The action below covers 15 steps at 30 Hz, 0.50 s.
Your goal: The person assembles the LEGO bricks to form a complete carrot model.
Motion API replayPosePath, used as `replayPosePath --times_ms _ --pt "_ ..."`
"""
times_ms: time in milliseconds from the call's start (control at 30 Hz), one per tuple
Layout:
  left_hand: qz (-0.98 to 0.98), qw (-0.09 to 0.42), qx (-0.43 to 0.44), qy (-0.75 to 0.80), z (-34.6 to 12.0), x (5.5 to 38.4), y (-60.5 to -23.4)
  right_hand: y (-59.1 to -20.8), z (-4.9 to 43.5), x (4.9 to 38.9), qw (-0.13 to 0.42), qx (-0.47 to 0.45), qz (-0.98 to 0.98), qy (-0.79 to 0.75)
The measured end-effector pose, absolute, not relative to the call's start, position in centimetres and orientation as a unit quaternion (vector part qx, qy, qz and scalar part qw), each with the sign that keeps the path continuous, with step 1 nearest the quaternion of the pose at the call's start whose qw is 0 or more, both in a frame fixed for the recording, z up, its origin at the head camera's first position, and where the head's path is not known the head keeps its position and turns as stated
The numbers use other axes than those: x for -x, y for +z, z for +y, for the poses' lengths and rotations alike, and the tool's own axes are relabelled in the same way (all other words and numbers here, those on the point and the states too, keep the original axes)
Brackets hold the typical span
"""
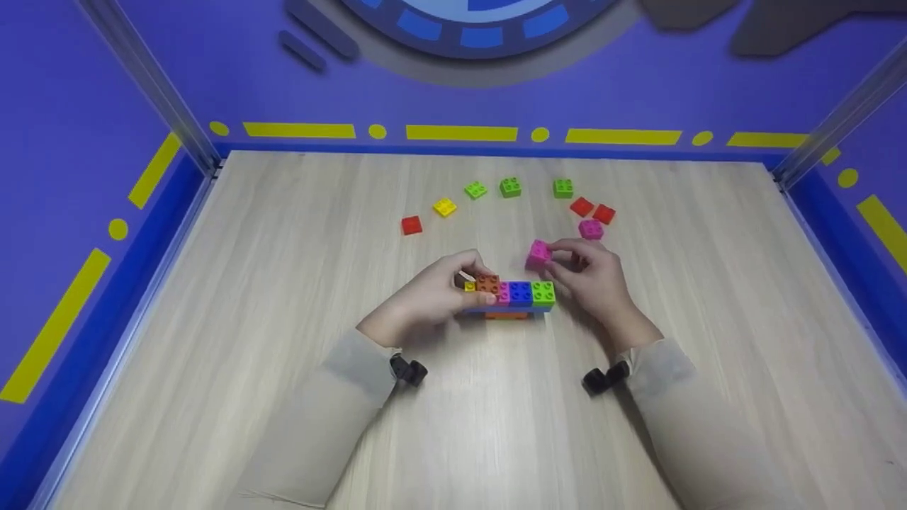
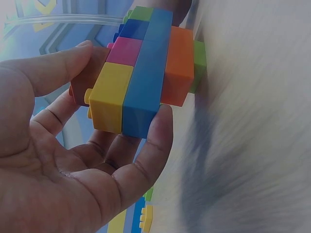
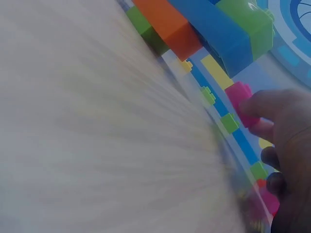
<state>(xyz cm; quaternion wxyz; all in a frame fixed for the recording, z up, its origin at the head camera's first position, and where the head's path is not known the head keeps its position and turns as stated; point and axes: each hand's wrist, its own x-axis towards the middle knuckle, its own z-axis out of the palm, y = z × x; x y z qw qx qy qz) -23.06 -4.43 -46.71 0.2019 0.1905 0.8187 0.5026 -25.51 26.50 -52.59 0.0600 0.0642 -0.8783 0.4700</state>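
My left hand (image 1: 439,292) grips a structure of toy building bricks by its left end, thumb and fingers around it. A long blue brick (image 2: 146,77) runs through it, topped by a yellow brick (image 2: 111,99), a pink one (image 2: 125,51), a dark blue brick (image 1: 521,292) and a light green brick (image 1: 543,292). A reddish-brown brick (image 1: 487,285) sits higher, between thumb and fingers. Beneath the long brick are an orange brick (image 2: 179,65) and a green one (image 2: 199,65). My right hand (image 1: 596,278) pinches a separate pink brick (image 1: 538,253), just beyond the structure's right end.
Loose bricks lie in an arc farther back: a red one (image 1: 411,225), a yellow one (image 1: 445,207), green ones (image 1: 510,187), two red ones (image 1: 582,206) and a pink brick (image 1: 591,229) near my right hand. Blue panels (image 1: 453,106) enclose the wooden table (image 1: 297,234).
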Motion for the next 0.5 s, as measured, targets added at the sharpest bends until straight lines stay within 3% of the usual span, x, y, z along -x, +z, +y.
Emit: replayPosePath --times_ms 333,500 --pt "0.816 0.203 -0.195 0.505 -4.4 23.0 -46.5 -52.6 26.2 24.3 0.114 -0.086 -0.795 0.590" --pt "0.817 0.202 -0.194 0.504 -4.4 23.0 -46.5 -52.4 26.1 24.0 0.111 -0.123 -0.771 0.614"
